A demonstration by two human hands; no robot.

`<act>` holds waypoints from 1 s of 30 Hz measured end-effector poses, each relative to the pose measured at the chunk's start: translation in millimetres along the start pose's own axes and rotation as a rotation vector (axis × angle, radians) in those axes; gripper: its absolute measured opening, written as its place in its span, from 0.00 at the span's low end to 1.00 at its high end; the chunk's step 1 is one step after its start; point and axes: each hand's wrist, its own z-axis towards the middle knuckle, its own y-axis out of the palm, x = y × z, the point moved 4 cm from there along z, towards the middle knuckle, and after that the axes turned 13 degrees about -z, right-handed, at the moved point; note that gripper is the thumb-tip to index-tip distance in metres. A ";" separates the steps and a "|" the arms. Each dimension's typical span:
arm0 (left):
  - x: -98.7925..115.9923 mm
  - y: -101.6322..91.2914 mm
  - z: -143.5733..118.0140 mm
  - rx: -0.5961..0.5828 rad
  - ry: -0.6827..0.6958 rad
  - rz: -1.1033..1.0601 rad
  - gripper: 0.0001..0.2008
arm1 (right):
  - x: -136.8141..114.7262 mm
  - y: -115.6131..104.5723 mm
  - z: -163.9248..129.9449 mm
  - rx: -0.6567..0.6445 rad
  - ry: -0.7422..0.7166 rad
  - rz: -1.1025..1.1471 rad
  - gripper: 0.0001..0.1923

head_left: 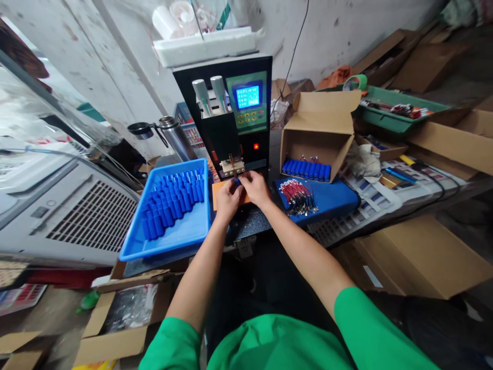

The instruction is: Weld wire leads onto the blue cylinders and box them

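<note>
My left hand point(228, 198) and my right hand point(254, 187) meet under the electrode tips of a black spot welder point(246, 110). Together they pinch a small blue battery cell point(238, 181) against the welder's head, above an orange pad point(215, 194). Most of the cell is hidden by my fingers. To the left, a blue tray point(181, 234) holds several blue cells. To the right lies a bundle of red and black wire leads point(298, 198) on a blue mat point(331, 198).
An open cardboard box point(319, 131) with a row of blue cells stands right of the welder. A green tray point(400, 115) sits at the back right, a steel flask point(177, 136) at the back left. Cardboard boxes point(419, 257) lie below the bench.
</note>
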 end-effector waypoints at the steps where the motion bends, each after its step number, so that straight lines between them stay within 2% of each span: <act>1: -0.1 -0.2 0.0 0.001 -0.001 0.000 0.10 | -0.8 -0.3 -0.3 0.000 0.000 -0.003 0.12; 13: -0.1 -0.3 -0.5 -0.008 -0.008 -0.009 0.10 | -6.5 -1.9 -1.1 -0.015 0.028 0.009 0.08; 21: 1.1 -0.1 -1.0 -0.005 -0.001 -0.021 0.12 | -4.2 -1.0 -0.8 -0.027 0.045 0.016 0.09; 30: 2.0 0.9 -0.6 0.000 -0.006 -0.012 0.11 | 1.5 -1.6 0.5 -0.048 0.007 0.076 0.13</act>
